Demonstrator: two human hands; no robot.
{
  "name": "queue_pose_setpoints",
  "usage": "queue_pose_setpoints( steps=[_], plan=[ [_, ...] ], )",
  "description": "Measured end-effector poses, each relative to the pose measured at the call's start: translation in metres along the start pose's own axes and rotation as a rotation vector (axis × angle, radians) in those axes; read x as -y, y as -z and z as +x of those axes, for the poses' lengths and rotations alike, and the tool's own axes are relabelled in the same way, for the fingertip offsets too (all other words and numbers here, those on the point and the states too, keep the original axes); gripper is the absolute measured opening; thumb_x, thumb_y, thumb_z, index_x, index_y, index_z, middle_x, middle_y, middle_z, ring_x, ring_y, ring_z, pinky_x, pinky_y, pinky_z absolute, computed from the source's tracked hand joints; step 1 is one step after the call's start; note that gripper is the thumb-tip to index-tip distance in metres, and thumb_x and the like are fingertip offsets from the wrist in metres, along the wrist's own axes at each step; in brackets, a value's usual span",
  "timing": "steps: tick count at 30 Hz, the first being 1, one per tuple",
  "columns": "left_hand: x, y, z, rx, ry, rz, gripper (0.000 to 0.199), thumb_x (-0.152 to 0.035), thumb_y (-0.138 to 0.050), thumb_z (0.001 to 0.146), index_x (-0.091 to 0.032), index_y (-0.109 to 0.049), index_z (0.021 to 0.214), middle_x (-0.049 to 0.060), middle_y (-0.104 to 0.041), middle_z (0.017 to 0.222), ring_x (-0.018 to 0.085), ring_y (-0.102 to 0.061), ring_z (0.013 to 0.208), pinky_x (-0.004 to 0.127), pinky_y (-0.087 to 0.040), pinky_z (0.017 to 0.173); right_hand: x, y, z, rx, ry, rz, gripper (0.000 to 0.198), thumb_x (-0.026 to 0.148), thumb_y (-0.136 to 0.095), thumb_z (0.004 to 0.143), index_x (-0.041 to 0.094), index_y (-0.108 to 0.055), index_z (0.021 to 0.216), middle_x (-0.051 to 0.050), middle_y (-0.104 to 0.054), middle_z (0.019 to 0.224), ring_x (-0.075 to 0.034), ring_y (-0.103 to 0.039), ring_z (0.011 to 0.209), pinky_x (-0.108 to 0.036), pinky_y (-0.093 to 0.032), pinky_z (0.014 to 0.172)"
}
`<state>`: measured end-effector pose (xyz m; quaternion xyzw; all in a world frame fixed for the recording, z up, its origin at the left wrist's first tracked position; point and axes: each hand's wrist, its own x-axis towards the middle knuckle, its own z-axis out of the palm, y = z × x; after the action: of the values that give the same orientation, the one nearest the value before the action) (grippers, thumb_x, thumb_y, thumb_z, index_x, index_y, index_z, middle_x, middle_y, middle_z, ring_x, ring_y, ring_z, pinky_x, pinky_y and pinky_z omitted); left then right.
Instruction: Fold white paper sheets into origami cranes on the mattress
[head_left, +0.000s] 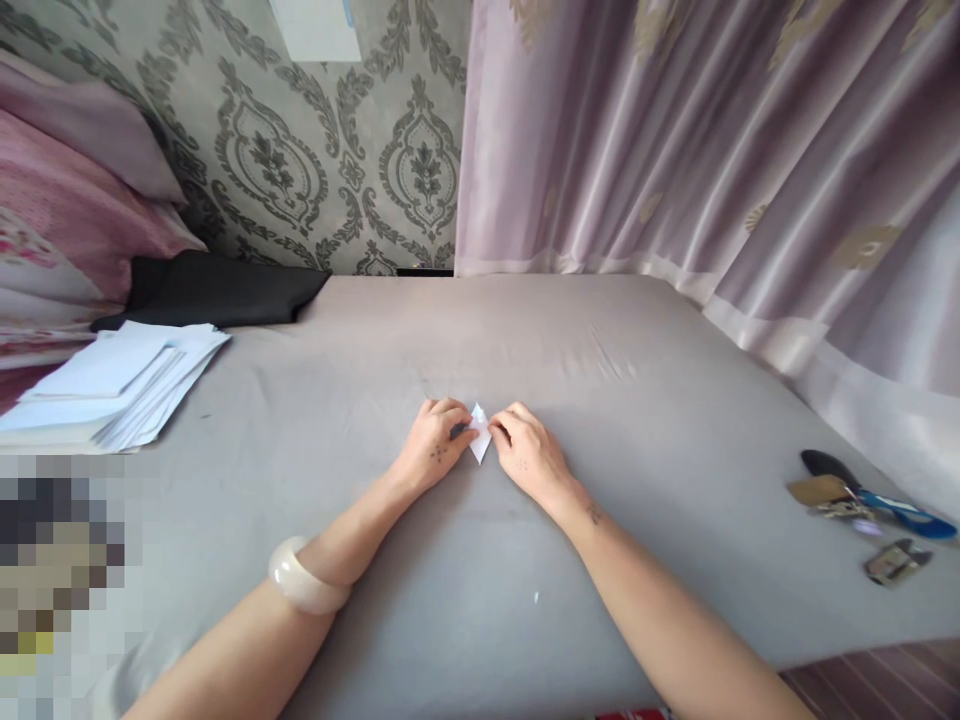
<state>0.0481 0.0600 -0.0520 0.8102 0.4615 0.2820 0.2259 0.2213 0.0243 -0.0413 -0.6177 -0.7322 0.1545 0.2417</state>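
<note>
A small piece of folded white paper, diamond-shaped from this view, sits at the middle of the grey-covered surface, between the two hands. The left hand pinches its left side, the thumb lying over the paper; the right hand has thumb and forefinger pinched together at its right corner. A pale bangle circles the left forearm.

Grey surface stretches beyond the hands to the far edge, where the patterned wall and the mauve curtain meet it; the curtain also runs along the far right edge. To the right, well apart from the right hand, lie a brown tag, a blue object and, just nearer, a small metallic object.

On the left, a stack of white sheets lies near a black item and pink fabric. A red object is cut off at the near edge, any writing on it unreadable.
</note>
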Motion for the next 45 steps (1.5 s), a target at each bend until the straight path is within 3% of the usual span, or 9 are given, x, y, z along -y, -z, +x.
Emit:
queue_pose_setpoints(
  steps=[3, 8, 12, 15, 18, 22, 39, 45],
  plan=[
    [0.003, -0.002, -0.001, -0.007, -0.004, 0.010, 0.014, -0.029, -0.059, 0.087, -0.020, -0.069, 0.082, 0.007, -0.067, 0.095, 0.022, -0.054, 0.088, 0.036, -0.046, 0.083, -0.002, 0.000, 0.000, 0.041, 0.016, 0.044, 0.016, 0.026, -0.053, 0.092, 0.022, -0.067, 0.100, -0.004, -0.062, 0.098, -0.014, -0.060, 0.083, -0.024, -0.043, 0.074],
    [0.005, -0.005, -0.001, -0.030, -0.128, 0.017, 0.017, -0.025, -0.056, 0.090, -0.021, -0.071, 0.084, 0.007, -0.068, 0.092, 0.022, -0.054, 0.089, 0.035, -0.047, 0.081, -0.003, 0.001, 0.001, 0.044, 0.017, 0.072, 0.016, 0.026, -0.055, 0.092, 0.023, -0.071, 0.090, -0.002, -0.063, 0.093, -0.013, -0.060, 0.079, -0.024, -0.043, 0.072],
    [0.001, -0.001, -0.001, -0.029, -0.064, -0.009, 0.012, -0.022, -0.058, 0.088, -0.021, -0.068, 0.092, 0.005, -0.068, 0.086, 0.021, -0.056, 0.086, 0.034, -0.047, 0.080, -0.003, -0.001, 0.003, 0.019, 0.008, 0.088, 0.016, 0.026, -0.055, 0.091, 0.023, -0.071, 0.088, -0.002, -0.063, 0.091, -0.013, -0.060, 0.077, -0.024, -0.042, 0.070],
    [-0.005, 0.003, -0.001, -0.064, -0.062, -0.063, 0.015, -0.024, -0.060, 0.087, -0.022, -0.067, 0.100, 0.004, -0.069, 0.090, 0.021, -0.057, 0.089, 0.034, -0.047, 0.082, -0.005, -0.002, 0.004, -0.002, 0.006, 0.149, 0.014, 0.026, -0.059, 0.088, 0.024, -0.069, 0.099, -0.002, -0.063, 0.094, -0.012, -0.059, 0.074, -0.024, -0.044, 0.069],
    [-0.008, 0.007, -0.002, -0.079, -0.081, -0.089, 0.014, -0.028, -0.057, 0.089, -0.023, -0.068, 0.096, 0.005, -0.069, 0.095, 0.021, -0.058, 0.091, 0.035, -0.047, 0.085, -0.007, -0.002, 0.004, -0.042, 0.025, 0.258, 0.021, 0.027, -0.061, 0.087, 0.024, -0.065, 0.107, -0.001, -0.062, 0.096, -0.011, -0.058, 0.069, -0.024, -0.046, 0.070],
    [-0.007, 0.007, -0.002, -0.081, -0.086, -0.099, 0.016, -0.029, -0.053, 0.091, -0.023, -0.068, 0.094, 0.005, -0.070, 0.094, 0.021, -0.059, 0.092, 0.036, -0.047, 0.086, -0.008, -0.003, 0.007, -0.087, 0.091, 0.361, 0.016, 0.028, -0.058, 0.089, 0.023, -0.067, 0.101, -0.002, -0.063, 0.096, -0.012, -0.061, 0.077, -0.024, -0.047, 0.074],
    [-0.011, 0.020, -0.005, -0.105, 0.012, -0.093, 0.011, -0.021, -0.052, 0.088, -0.021, -0.063, 0.083, 0.003, -0.068, 0.085, 0.020, -0.059, 0.089, 0.032, -0.047, 0.082, -0.010, 0.007, 0.005, -0.091, 0.086, 0.289, 0.015, 0.024, -0.048, 0.092, 0.023, -0.062, 0.087, -0.002, -0.060, 0.090, -0.013, -0.059, 0.077, -0.024, -0.044, 0.072],
    [-0.010, 0.023, -0.007, -0.123, -0.020, -0.076, 0.013, -0.020, -0.051, 0.089, -0.021, -0.062, 0.084, 0.004, -0.067, 0.086, 0.020, -0.058, 0.088, 0.032, -0.047, 0.080, -0.012, 0.006, 0.004, -0.112, 0.096, 0.300, 0.015, 0.023, -0.048, 0.091, 0.022, -0.061, 0.087, -0.001, -0.059, 0.088, -0.013, -0.058, 0.076, -0.023, -0.043, 0.070]
  ],
)
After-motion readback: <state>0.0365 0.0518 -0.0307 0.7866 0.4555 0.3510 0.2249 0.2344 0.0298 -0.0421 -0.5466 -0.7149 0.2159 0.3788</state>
